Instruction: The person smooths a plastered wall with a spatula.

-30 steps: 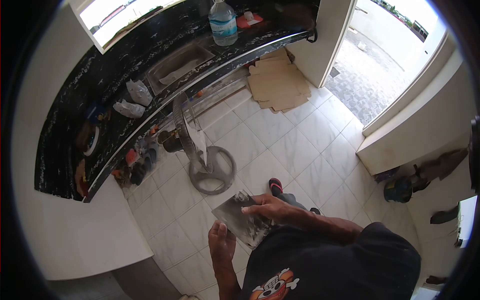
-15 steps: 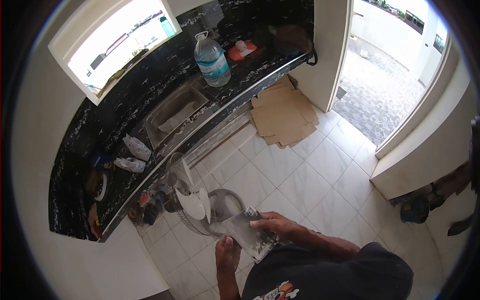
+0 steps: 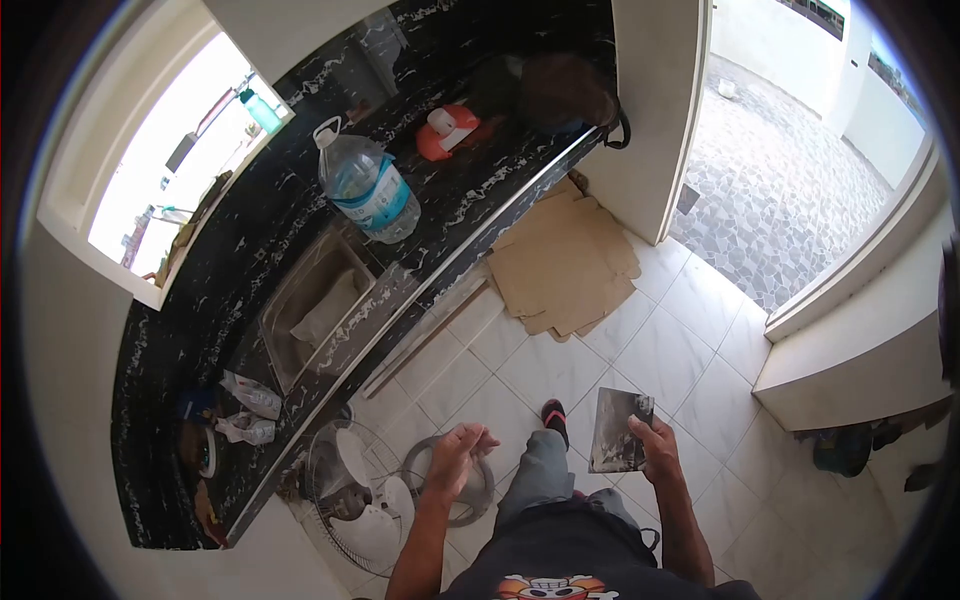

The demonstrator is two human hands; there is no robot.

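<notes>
My right hand (image 3: 660, 448) grips a flat grey smeared metal plate (image 3: 616, 430) by its right edge and holds it upright over the white tiled floor. Off to the left, my left hand (image 3: 458, 452) hangs free with its fingers loosely apart and nothing in it, above the round base of a floor fan (image 3: 355, 495). The fan lies tilted beside the black counter. My foot in a red-strapped sandal (image 3: 553, 415) stands between the two hands.
A black marble counter (image 3: 470, 195) with a steel sink (image 3: 315, 310), a large water bottle (image 3: 368, 188) and an orange object (image 3: 445, 130) runs along the left. Flattened cardboard (image 3: 565, 265) lies on the floor by an open doorway (image 3: 790, 170). A white ledge (image 3: 860, 360) is at right.
My left hand has let go of the plate and moved left. My right hand has carried the plate to the right. My view has swung rightwards along the counter.
</notes>
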